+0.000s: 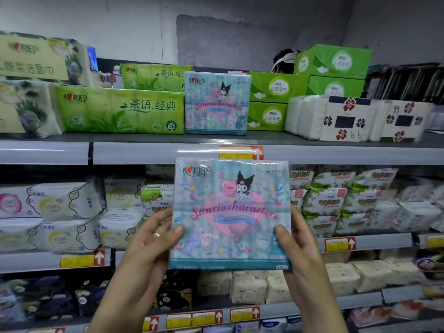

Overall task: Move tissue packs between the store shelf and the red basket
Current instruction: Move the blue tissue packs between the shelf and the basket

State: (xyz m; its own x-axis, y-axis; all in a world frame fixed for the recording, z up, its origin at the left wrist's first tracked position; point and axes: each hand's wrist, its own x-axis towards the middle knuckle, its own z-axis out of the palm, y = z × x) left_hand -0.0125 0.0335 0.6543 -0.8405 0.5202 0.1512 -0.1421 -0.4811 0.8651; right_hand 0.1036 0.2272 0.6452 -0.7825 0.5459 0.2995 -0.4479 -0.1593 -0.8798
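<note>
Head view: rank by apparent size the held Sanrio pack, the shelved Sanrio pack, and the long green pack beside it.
1. Held Sanrio pack, though nearness to the camera inflates it.
2. Long green pack.
3. Shelved Sanrio pack.

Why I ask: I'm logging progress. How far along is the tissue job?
Looks done: one Sanrio pack stands on the top shelf, beside a green pack. In hand: the left hand and right hand grip a matching pack by its sides, in front of the shelves. Left: this pack is not yet placed; the red basket is out of view, so the remaining count cannot be told.
</note>
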